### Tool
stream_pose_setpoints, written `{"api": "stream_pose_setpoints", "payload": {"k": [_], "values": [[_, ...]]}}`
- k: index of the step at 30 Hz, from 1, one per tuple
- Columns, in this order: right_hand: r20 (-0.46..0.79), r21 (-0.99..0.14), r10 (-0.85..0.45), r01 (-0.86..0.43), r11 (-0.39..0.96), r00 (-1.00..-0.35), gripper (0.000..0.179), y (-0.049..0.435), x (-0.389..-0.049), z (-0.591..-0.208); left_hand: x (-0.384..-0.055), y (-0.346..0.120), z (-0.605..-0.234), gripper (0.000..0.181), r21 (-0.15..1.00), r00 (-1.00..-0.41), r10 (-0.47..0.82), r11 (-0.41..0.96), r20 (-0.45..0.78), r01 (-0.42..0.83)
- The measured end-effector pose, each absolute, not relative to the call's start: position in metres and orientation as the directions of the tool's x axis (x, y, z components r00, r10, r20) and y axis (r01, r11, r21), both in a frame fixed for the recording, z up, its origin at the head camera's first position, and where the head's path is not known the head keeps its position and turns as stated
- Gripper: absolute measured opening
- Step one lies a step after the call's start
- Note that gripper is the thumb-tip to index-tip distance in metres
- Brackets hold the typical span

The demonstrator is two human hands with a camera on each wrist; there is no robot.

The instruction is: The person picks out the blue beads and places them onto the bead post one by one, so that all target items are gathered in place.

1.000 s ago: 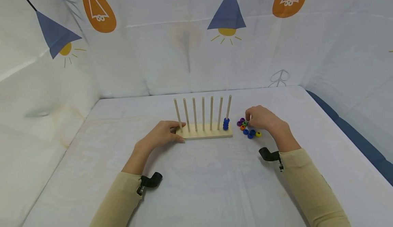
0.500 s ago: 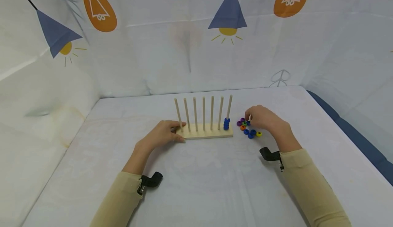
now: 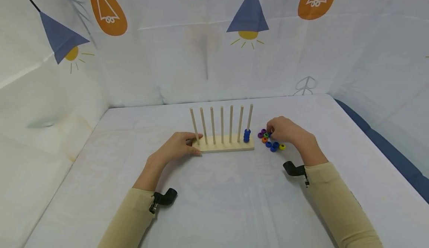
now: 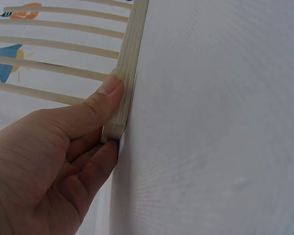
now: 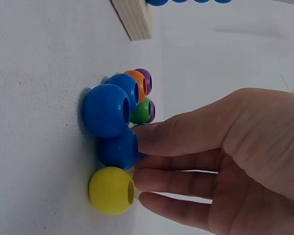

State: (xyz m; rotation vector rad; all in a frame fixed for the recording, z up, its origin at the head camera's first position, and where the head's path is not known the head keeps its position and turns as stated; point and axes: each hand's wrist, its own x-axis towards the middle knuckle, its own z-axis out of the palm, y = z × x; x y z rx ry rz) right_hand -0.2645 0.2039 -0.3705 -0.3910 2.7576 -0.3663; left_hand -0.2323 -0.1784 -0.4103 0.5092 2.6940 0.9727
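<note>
My left hand [image 3: 177,145] grips the left end of a pale wooden peg stand [image 3: 222,148]; in the left wrist view the thumb [image 4: 110,88] presses on the base, fingers at its end. Several upright pegs rise from it, and blue beads [image 3: 247,135] are stacked on the rightmost one. To its right, my right hand [image 3: 285,128] is low over a loose cluster of beads. Its thumb and finger pinch a blue bead [image 5: 142,155], mostly hidden behind a nearer one. Around it lie a yellow bead [image 5: 111,190], blue beads [image 5: 106,111], a green bead [image 5: 140,111], an orange bead [image 3: 264,140] and purple beads [image 3: 260,135].
A white cloth covers the table [image 3: 214,203]. Behind it hangs a white curtain [image 3: 151,65] printed with lamps and bulbs. A dark blue edge [image 3: 385,143] runs along the right side. Black wrist cameras [image 3: 165,196] sit at both cuffs.
My right hand stays among the loose beads, its fingertips shifting only slightly over a blue bead by the green one. My left hand and the peg stand keep their places.
</note>
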Motion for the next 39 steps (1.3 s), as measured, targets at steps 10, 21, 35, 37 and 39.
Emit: {"api": "stream_pose_setpoints", "payload": {"k": [10, 21, 35, 37, 39], "values": [[-0.253, -0.304, -0.311, -0.230, 0.925, -0.916, 0.020, 0.206, -0.261, -0.364, -0.233, -0.179, -0.412, 0.064, 0.657, -0.913, 0.398, 0.714, -0.094, 0.244], [-0.170, -0.356, -0.340, -0.265, 0.896, -0.925, 0.027, 0.208, -0.260, -0.358, -0.234, -0.179, -0.412, 0.064, 0.653, -0.913, 0.397, 0.718, -0.097, 0.242], [-0.055, -0.393, -0.355, -0.307, 0.867, -0.933, 0.029, 0.204, -0.258, -0.354, -0.232, -0.179, -0.413, 0.064, 0.652, -0.913, 0.399, 0.715, -0.086, 0.251], [-0.034, -0.403, -0.357, -0.314, 0.860, -0.933, 0.029, 0.203, -0.258, -0.353, -0.232, -0.179, -0.413, 0.064, 0.656, -0.914, 0.396, 0.715, -0.092, 0.243], [-0.015, -0.410, -0.361, -0.323, 0.853, -0.933, 0.029, 0.202, -0.256, -0.352, -0.232, -0.179, -0.413, 0.064, 0.654, -0.916, 0.390, 0.718, -0.095, 0.238]]}}
